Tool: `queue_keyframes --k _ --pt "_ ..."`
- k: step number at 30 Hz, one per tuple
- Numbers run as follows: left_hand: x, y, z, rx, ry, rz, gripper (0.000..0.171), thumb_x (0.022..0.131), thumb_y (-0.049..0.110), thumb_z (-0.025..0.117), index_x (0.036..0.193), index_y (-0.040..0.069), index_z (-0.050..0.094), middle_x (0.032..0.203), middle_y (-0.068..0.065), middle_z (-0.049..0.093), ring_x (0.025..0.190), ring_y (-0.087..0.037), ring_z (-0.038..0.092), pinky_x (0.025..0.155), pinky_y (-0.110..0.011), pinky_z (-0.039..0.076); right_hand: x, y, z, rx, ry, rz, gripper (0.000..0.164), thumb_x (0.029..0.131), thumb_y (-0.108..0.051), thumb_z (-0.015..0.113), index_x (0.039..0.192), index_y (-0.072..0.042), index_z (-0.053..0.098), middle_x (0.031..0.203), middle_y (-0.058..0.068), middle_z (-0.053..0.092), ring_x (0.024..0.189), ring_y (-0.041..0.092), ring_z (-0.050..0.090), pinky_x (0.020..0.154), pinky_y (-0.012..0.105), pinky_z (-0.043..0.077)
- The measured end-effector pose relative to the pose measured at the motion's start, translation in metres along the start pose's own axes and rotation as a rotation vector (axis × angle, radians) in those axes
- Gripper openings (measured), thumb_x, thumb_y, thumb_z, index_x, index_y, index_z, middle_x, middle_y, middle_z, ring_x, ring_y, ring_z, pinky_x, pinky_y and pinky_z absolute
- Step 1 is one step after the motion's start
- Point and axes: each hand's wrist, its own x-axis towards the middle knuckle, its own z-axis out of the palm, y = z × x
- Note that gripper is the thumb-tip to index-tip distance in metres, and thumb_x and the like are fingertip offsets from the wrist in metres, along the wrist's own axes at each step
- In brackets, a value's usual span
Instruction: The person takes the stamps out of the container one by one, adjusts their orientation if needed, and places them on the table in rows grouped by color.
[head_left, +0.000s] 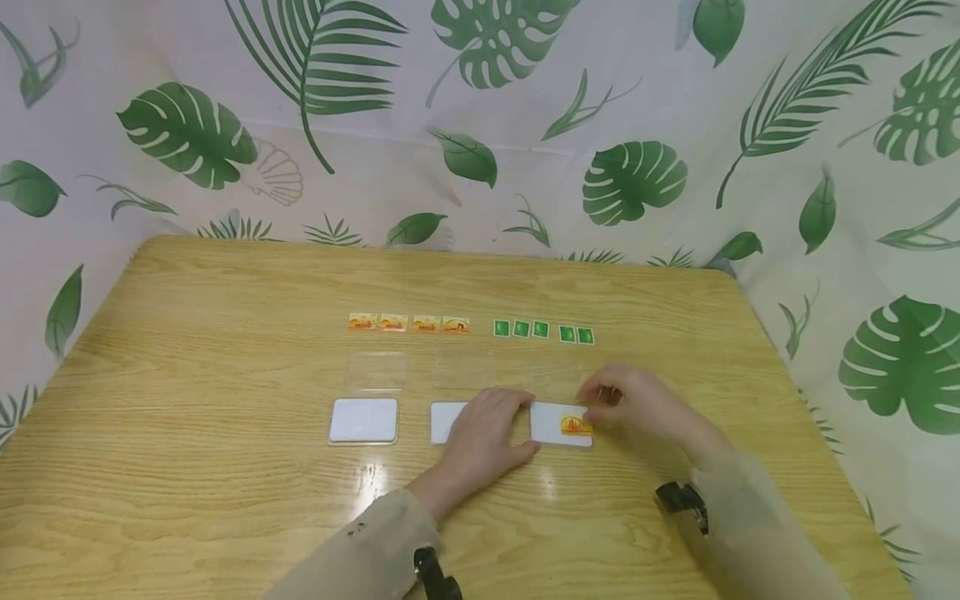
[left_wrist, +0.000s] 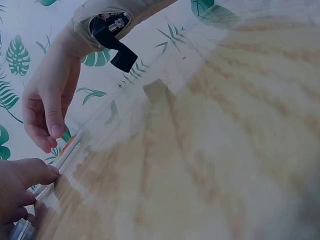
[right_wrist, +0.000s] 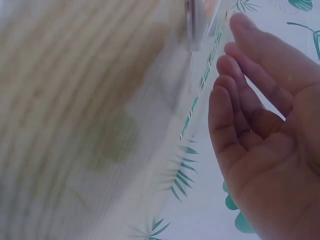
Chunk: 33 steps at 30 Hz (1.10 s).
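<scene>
A flat white rectangle lies on the table between the two hands. On its right end is a small orange-and-yellow stamp-like picture. My left hand holds the rectangle's left end, fingers at the far corner and thumb at the near one; the left wrist view shows the thumb against its edge. My right hand is at the picture's right edge, thumb and index finger close together. Nothing shows between the loosely bent right fingers in the right wrist view.
A second white rectangle is partly covered by the left hand; another lies further left. Faint clear sheets lie behind them. At the back are several orange pictures and several green stamp-like pieces. Leaf-patterned cloth hangs behind the table.
</scene>
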Motion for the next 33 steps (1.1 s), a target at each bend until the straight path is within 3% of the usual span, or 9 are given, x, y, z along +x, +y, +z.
queue_keyframes --k 7,15,33 --pt "0.000 0.001 -0.002 0.003 -0.001 -0.005 0.058 0.083 0.039 0.073 0.130 0.012 0.054 0.127 -0.001 0.057 0.120 -0.017 0.048 0.104 -0.031 0.036 -0.005 -0.004 0.005 0.010 -0.061 -0.012 0.021 0.080 -0.017 0.078 0.098 -0.010 0.070 0.088 -0.006 0.062 0.077 0.011 0.053 0.068 0.027 0.048" --pt "0.002 0.000 0.000 -0.001 0.010 0.003 0.057 0.082 0.038 0.073 0.129 0.012 0.055 0.126 0.000 0.058 0.119 -0.016 0.048 0.103 -0.031 0.037 -0.005 -0.004 0.009 -0.040 -0.042 -0.035 0.020 0.078 -0.013 0.079 0.097 -0.009 0.070 0.090 -0.005 0.062 0.077 0.009 0.052 0.066 0.025 0.048" --pt "0.000 0.000 0.000 -0.010 -0.001 0.001 0.056 0.083 0.038 0.073 0.129 0.013 0.054 0.127 0.000 0.057 0.120 -0.016 0.047 0.103 -0.031 0.037 -0.006 -0.011 0.009 -0.031 -0.059 -0.025 0.018 0.079 -0.010 0.078 0.095 -0.009 0.070 0.089 -0.005 0.062 0.077 0.011 0.052 0.066 0.025 0.048"
